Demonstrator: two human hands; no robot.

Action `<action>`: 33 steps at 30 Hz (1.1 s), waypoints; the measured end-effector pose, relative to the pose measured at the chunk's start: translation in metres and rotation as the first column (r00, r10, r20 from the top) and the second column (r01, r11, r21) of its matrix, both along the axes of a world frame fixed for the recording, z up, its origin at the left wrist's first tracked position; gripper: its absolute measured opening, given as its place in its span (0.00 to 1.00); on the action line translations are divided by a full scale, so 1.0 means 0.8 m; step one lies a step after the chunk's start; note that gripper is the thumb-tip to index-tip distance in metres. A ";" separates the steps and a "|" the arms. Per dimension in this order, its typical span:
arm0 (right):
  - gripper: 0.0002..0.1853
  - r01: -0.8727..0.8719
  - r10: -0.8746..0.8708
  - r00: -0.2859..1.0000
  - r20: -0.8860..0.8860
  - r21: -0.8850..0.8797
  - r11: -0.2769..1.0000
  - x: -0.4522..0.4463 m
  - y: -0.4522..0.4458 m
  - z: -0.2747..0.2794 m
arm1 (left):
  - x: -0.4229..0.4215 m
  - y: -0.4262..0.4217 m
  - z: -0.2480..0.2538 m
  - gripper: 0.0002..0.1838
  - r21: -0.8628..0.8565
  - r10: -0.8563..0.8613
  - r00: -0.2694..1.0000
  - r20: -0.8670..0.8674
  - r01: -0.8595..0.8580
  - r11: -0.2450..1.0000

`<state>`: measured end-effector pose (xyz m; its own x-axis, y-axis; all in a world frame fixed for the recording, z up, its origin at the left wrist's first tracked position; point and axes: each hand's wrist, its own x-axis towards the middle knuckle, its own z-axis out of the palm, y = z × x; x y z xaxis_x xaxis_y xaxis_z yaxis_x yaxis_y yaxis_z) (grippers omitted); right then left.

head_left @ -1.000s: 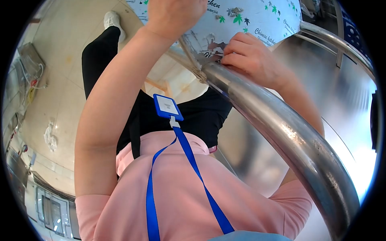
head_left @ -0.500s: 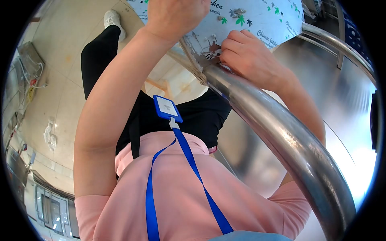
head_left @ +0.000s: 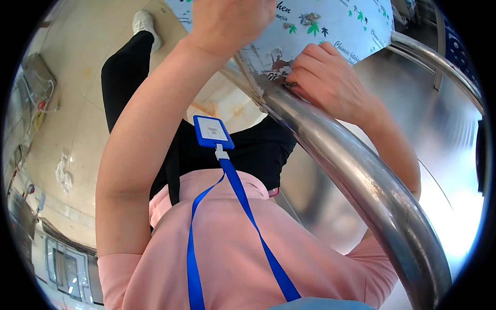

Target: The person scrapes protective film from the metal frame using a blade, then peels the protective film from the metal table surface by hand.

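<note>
My left hand (head_left: 235,23) is at the top edge over a sheet (head_left: 356,31) of pale blue patterned covering with green and dark leaves and printed words. Its fingers lie hidden or outside the picture. Beside the sheet's worn, peeling corner, my right hand (head_left: 328,77) rests with its fingers curled in. Between or under those fingertips is something I cannot make out. A thick curved metal tube (head_left: 356,160) starts just below my right hand and sweeps down to the right.
A blue-framed badge (head_left: 213,132) hangs from a blue lanyard (head_left: 243,191) over my lap. Shiny metal panelling (head_left: 398,98) stands at right. A thinner metal rail (head_left: 439,57) curves at upper right. Crumpled white material (head_left: 63,173) and equipment with cables (head_left: 44,88) are at left on the tiled floor.
My right hand has shifted slightly right and down along the sheet's corner. My left hand has moved a little right. The badge has swung slightly up and left.
</note>
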<state>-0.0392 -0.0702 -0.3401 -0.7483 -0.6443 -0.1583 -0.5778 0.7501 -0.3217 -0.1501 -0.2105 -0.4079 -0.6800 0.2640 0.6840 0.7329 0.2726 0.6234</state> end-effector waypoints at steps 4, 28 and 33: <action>0.04 -0.060 0.055 0.997 0.059 0.073 0.996 -0.008 -0.005 0.002 | -0.003 0.002 -0.008 0.08 0.016 0.000 1.000 -0.025 0.001 1.000; 0.03 -0.081 0.079 0.996 0.038 0.061 0.995 -0.006 -0.004 0.001 | -0.003 0.002 -0.008 0.08 0.060 0.018 0.998 -0.062 -0.014 0.998; 0.04 -0.108 0.107 0.994 0.022 0.038 0.993 -0.009 -0.003 -0.007 | -0.003 0.002 -0.007 0.08 0.053 0.017 0.997 -0.069 -0.013 0.999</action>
<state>-0.0467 -0.0730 -0.3460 -0.6713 -0.7140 -0.1989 -0.6499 0.6961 -0.3051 -0.1527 -0.2085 -0.4136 -0.6342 0.2168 0.7422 0.7708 0.2524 0.5849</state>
